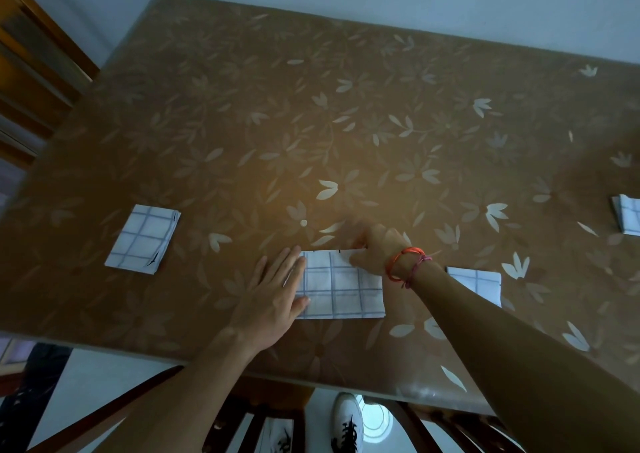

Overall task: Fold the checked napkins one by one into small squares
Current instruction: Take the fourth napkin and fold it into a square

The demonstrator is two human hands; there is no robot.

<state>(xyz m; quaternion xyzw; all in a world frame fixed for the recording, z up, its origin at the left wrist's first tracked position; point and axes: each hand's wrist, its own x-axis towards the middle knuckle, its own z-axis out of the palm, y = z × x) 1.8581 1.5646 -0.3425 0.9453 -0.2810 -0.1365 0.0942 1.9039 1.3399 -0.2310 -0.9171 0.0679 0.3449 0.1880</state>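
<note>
A white napkin with a blue check (341, 288) lies folded into a rectangle near the front edge of the table. My left hand (275, 297) rests flat on its left edge, fingers spread. My right hand (375, 248) is curled at the napkin's far right corner and pinches the cloth there. A folded checked napkin (142, 239) lies to the left. Another folded napkin (479, 281) is partly hidden behind my right forearm. A further napkin (628, 219) is cut off by the right edge of the view.
The table (311, 123) has a brown leaf-patterned cover and reaches back to a pale wall. A wooden chair (31, 65) stands at the far left. Below the front edge are chair rails (249, 421) and a white shoe (348, 425).
</note>
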